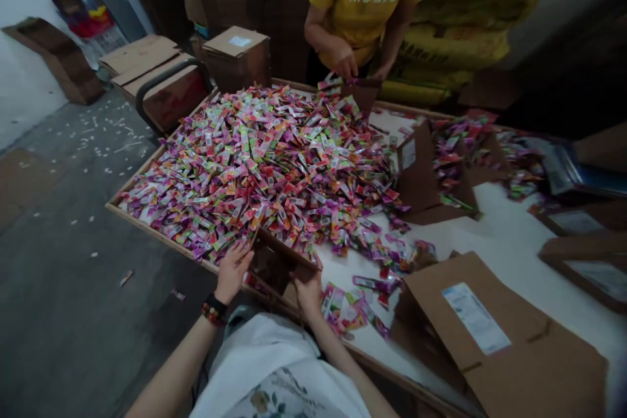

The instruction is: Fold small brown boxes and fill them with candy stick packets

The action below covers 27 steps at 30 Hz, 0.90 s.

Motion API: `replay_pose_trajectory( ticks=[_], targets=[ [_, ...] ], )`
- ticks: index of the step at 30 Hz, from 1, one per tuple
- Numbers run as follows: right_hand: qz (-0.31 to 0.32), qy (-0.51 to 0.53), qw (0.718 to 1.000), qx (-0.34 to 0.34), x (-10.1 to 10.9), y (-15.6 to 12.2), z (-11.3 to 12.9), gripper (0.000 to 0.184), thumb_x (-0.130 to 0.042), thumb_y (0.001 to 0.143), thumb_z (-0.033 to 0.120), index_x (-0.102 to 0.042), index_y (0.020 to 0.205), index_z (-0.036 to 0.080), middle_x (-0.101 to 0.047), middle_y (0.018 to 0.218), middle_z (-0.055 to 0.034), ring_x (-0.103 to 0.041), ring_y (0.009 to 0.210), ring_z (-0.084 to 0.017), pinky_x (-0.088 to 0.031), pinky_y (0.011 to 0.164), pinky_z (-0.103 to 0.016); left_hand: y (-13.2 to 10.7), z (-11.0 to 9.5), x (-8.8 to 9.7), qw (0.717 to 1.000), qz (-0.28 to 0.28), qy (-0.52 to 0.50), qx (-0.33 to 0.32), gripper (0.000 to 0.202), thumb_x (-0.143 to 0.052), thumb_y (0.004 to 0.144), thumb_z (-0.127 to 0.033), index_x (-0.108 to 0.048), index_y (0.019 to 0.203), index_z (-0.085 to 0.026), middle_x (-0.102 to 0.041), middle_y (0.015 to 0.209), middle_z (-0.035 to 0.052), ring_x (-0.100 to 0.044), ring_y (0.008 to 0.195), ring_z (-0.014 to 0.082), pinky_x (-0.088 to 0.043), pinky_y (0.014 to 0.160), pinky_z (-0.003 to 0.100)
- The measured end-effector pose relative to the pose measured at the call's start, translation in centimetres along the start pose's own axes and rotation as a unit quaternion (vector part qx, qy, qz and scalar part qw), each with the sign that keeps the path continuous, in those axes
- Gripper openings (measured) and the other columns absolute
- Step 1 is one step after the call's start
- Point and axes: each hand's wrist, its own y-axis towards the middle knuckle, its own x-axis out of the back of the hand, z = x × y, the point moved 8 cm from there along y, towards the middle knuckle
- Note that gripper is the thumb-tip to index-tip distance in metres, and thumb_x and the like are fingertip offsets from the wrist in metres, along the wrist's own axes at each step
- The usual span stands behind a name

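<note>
Cardboard piece (273, 266) sits long edge against the candy sachets (245, 163), nearer my right hand (307, 294), which grips it. My left hand (234, 271) lies open on the sachets.

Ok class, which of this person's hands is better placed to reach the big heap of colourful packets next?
Probably the left. The left hand lies right at the edge of the heap, beside the cardboard piece, while the right hand sits behind that cardboard, which stands between it and the heap.
</note>
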Motion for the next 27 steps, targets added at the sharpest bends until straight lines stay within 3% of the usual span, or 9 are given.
replay_pose_trajectory(
  ticks=[3, 8, 12, 15, 17, 22, 23, 25, 27],
  targets=[
    [0.009, 0.041, 0.999, -0.01, -0.6, 0.7, -0.8, 0.07, -0.067, 0.065, 0.037, -0.045, 0.128, 0.019, -0.061, 0.12, -0.0117, -0.057, 0.112, -0.026, -0.041, 0.103, -0.043, 0.3, 1.2, 0.6, 0.999, 0.01, -0.038, 0.004, 0.047, -0.071, 0.071, -0.052, -0.077, 0.101, -0.017, -0.061, 0.134, 0.0146, -0.052, 0.128, 0.0318, -0.036, 0.113, 0.05],
    [0.031, 0.001, 0.999, -0.017, -0.4, 0.7, -1.4, 0.064, -0.059, 0.07, 0.044, -0.051, 0.128, 0.018, -0.065, 0.117, -0.0125, -0.058, 0.11, -0.027, -0.041, 0.104, -0.047, 0.6, 1.5, -1.7, 0.989, 0.138, -0.058, 0.011, 0.043, -0.058, 0.083, -0.05, -0.076, 0.103, -0.016, -0.053, 0.142, 0.0134, -0.048, 0.132, 0.0298, -0.034, 0.114, 0.047],
    [0.191, -0.012, 0.981, -0.026, -1.1, 3.3, 2.2, 0.059, -0.057, 0.073, 0.047, -0.061, 0.125, 0.019, -0.063, 0.126, -0.0114, -0.056, 0.118, -0.03, -0.04, 0.106, -0.05, 2.0, 1.9, -2.0, 0.993, 0.048, 0.108, 0.003, 0.026, -0.058, 0.081, -0.028, -0.072, 0.095, -0.012, -0.062, 0.123, 0.0181, -0.054, 0.12, 0.0321, -0.042, 0.105, 0.052],
    [0.415, -0.079, 0.906, 0.034, -2.7, 3.8, 7.6, 0.059, -0.059, 0.08, 0.053, -0.063, 0.127, 0.018, -0.058, 0.135, -0.0114, -0.05, 0.128, -0.031, -0.034, 0.111, -0.05, 2.2, 1.5, -2.5, 0.973, -0.04, 0.228, -0.018, 0.039, -0.052, 0.077, -0.012, -0.06, 0.115, -0.007, -0.053, 0.127, 0.021, -0.051, 0.121, 0.0318, -0.042, 0.103, 0.05],
    [0.497, -0.178, 0.843, 0.107, -3.2, 2.7, 10.3, 0.068, -0.056, 0.084, 0.058, -0.053, 0.139, 0.018, -0.047, 0.145, -0.0122, -0.041, 0.136, -0.032, -0.027, 0.115, -0.051, 2.1, 1.7, -2.9, 0.97, -0.064, 0.235, -0.022, 0.046, -0.045, 0.078, -0.008, -0.051, 0.124, -0.007, -0.044, 0.133, 0.0226, -0.049, 0.123, 0.0305, -0.042, 0.104, 0.048],
    [0.561, -0.422, 0.671, 0.238, -3.9, -2.7, 8.7, 0.102, -0.057, 0.077, 0.072, -0.025, 0.152, 0.012, -0.017, 0.158, -0.0149, -0.008, 0.147, -0.04, -0.002, 0.115, -0.064, 1.0, 3.0, -0.4, 0.973, -0.194, 0.122, 0.007, 0.045, -0.023, 0.095, -0.028, -0.04, 0.132, -0.008, -0.046, 0.13, 0.0233, -0.044, 0.128, 0.0283, -0.036, 0.108, 0.048],
    [0.558, -0.451, 0.648, 0.254, -3.8, -3.4, 7.6, 0.11, -0.058, 0.073, 0.075, -0.019, 0.153, 0.01, -0.013, 0.159, -0.0161, -0.004, 0.147, -0.041, 0.001, 0.114, -0.066, 1.0, 2.4, -0.7, 0.974, -0.175, 0.144, -0.027, 0.051, -0.021, 0.097, -0.036, -0.037, 0.136, -0.007, -0.045, 0.133, 0.024, -0.038, 0.133, 0.0294, -0.03, 0.112, 0.051],
    [0.54, -0.491, 0.623, 0.283, -3.6, -4.1, 5.8, 0.121, -0.059, 0.069, 0.078, -0.01, 0.154, 0.006, -0.007, 0.159, -0.0183, 0.002, 0.147, -0.04, 0.005, 0.113, -0.066, 1.1, 0.1, -3.6, 0.957, -0.025, 0.246, -0.15, 0.068, -0.028, 0.093, -0.055, -0.036, 0.143, -0.009, -0.04, 0.142, 0.0238, -0.026, 0.141, 0.0345, -0.013, 0.116, 0.058],
    [0.52, -0.513, 0.613, 0.302, -3.4, -4.1, 4.6, 0.125, -0.062, 0.066, 0.077, -0.009, 0.154, 0.005, -0.005, 0.159, -0.0192, 0.007, 0.147, -0.039, 0.007, 0.114, -0.064, 0.1, -1.5, -7.5, 0.881, 0.179, 0.348, -0.268, 0.092, -0.039, 0.079, -0.076, -0.036, 0.147, -0.013, -0.034, 0.151, 0.023, -0.016, 0.144, 0.0413, 0.003, 0.113, 0.065]
  ],
)
